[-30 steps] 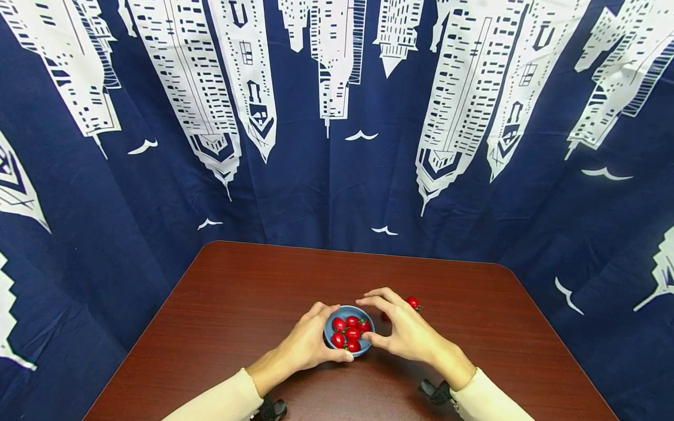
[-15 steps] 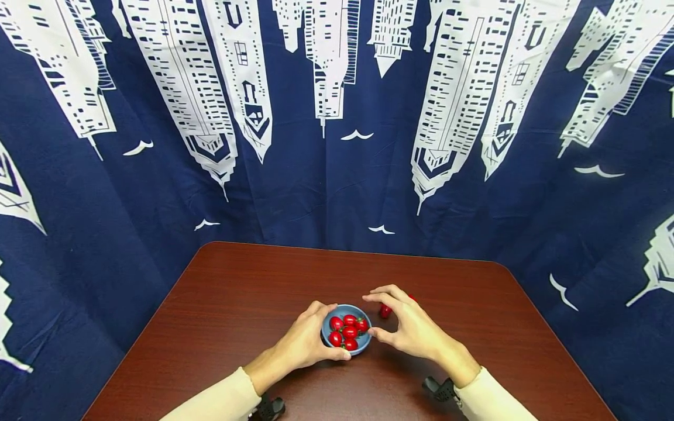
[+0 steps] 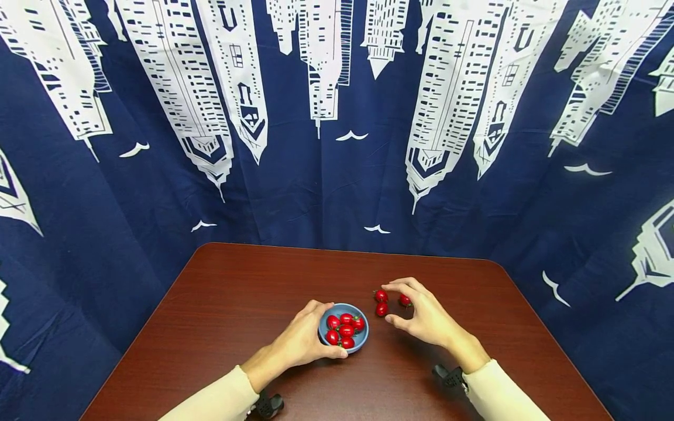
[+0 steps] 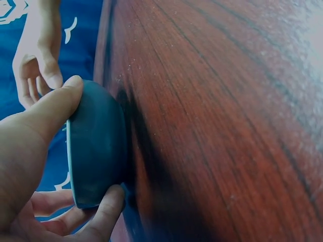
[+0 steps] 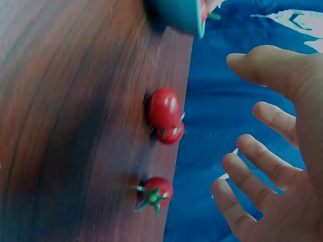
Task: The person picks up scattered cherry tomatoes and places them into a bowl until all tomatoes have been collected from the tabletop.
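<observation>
My left hand [image 3: 302, 339] grips a small blue bowl [image 3: 344, 309] by its left side, thumb at the near rim. Inside lie several red cherry tomatoes [image 3: 346, 330]. In the left wrist view, the thumb is on the rim and fingers reach under the bowl [image 4: 98, 146]. To the bowl's right, my right hand [image 3: 429, 318] hovers with fingers spread, holding nothing. Close to its fingertips are three loose cherry tomatoes: a back one [image 3: 381, 296], a front one [image 3: 381, 309] and a right one [image 3: 405, 300]. A green stem tops one tomato [image 5: 156, 191] in the right wrist view.
Everything stands on a reddish-brown wooden table [image 3: 253, 280] with rounded far corners. Behind and beside it hangs a navy cloth [image 3: 295, 193] printed with white buildings and birds. Black wrist devices [image 3: 447, 375] sit below both sleeves.
My right hand has moved from the bowl's rim to the right, beside the loose tomatoes, which now show more fully. The left hand keeps its grip on the bowl.
</observation>
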`<action>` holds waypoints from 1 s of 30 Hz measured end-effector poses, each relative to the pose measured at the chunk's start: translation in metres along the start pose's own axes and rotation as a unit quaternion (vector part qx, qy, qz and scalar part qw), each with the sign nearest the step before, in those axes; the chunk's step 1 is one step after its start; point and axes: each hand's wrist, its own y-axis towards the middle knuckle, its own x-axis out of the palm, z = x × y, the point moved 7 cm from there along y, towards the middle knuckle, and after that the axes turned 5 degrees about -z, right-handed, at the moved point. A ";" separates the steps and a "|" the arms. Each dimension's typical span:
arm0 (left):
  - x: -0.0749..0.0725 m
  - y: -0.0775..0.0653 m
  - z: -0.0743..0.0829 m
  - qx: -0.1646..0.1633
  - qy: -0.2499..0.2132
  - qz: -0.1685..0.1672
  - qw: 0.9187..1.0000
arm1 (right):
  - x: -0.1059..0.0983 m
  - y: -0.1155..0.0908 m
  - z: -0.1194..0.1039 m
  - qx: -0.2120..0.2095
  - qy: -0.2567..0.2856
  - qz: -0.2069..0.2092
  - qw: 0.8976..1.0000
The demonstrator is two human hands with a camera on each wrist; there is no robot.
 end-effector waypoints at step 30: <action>-0.005 0.003 0.000 0.012 -0.003 -0.020 1.000 | 0.015 0.005 0.070 0.074 0.001 -0.047 0.996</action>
